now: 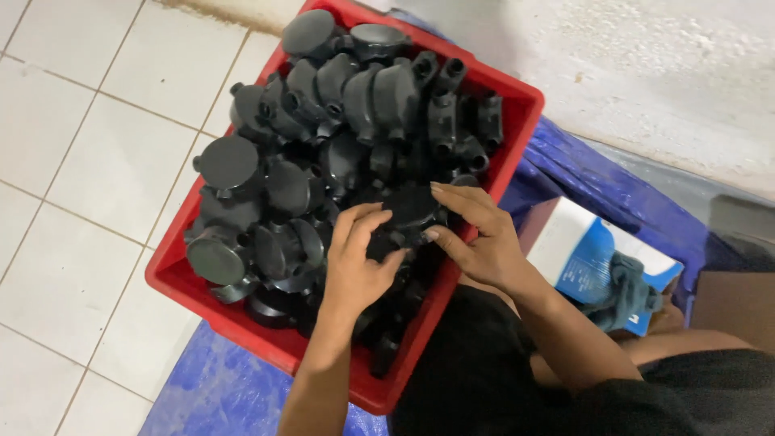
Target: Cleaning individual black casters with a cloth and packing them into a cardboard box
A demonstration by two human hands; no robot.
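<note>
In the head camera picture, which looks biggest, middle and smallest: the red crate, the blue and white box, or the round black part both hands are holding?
1. Red crate, by far the largest.
2. Blue and white box, partly hidden by a grey-green cloth.
3. Round black part between the left hand and right hand, the smallest.

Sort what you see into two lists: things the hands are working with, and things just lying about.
In use: left hand, right hand, round black fitting held between them, red crate of black fittings.

Lying about: blue-and-white box, grey-green cloth, blue tarp.
</note>
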